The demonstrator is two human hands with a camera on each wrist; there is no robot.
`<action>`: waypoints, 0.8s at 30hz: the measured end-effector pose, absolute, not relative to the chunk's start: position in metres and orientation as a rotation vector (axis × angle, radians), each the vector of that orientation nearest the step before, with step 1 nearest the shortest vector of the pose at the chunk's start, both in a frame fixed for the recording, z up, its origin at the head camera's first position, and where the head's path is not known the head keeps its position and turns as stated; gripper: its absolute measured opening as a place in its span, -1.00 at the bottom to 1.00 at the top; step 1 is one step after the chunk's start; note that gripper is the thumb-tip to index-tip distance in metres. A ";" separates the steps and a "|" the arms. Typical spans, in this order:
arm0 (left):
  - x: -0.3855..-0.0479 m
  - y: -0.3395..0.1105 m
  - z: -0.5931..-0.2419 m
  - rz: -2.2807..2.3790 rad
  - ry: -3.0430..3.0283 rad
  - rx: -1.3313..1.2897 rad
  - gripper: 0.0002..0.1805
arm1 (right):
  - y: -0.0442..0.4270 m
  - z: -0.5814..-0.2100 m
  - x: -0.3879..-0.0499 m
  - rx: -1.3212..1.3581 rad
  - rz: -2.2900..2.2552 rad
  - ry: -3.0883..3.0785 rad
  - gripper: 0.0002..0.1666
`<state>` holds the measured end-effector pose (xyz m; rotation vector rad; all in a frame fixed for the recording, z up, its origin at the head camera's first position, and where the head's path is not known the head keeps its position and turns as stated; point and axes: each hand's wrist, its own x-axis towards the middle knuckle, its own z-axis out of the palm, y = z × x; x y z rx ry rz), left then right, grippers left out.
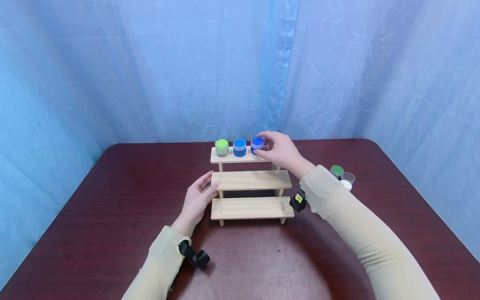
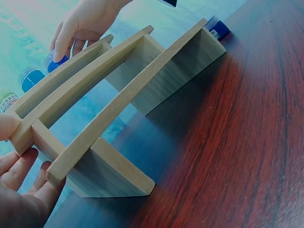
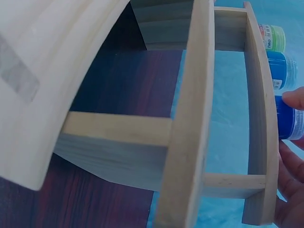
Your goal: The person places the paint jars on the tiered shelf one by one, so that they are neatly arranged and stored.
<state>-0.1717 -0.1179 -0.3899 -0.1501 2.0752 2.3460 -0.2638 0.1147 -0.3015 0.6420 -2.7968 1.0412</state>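
A three-tier wooden display stand (image 1: 251,180) stands on the dark red table. On its top tier sit a light green paint jar (image 1: 222,148), a blue paint jar (image 1: 239,148) and, to their right, a dark blue paint jar (image 1: 256,144). My right hand (image 1: 279,151) pinches the dark blue jar between thumb and fingers; in the right wrist view that jar (image 3: 286,118) touches the top tier. My left hand (image 1: 199,198) grips the left end of the middle tier, thumb on top and fingers beneath, as the left wrist view shows.
Right of the stand, partly behind my right sleeve (image 1: 337,208), are a green-topped jar (image 1: 336,171), a clear-lidded jar (image 1: 348,177) and a white-topped one (image 1: 346,185). A light blue curtain (image 1: 210,71) hangs behind the table (image 1: 131,187).
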 end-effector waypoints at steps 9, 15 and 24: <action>-0.172 -0.119 -0.391 2.350 2.074 -0.140 -0.40 | 0.121 -0.297 -0.262 0.647 1.076 -2.816 -0.41; -0.171 -0.119 -0.391 2.344 2.082 -0.141 -0.40 | 0.126 -0.295 -0.258 0.662 1.098 -2.793 -0.41; -0.170 -0.119 -0.389 2.355 2.069 -0.139 -0.40 | 0.135 -0.295 -0.251 0.679 1.115 -2.737 -0.45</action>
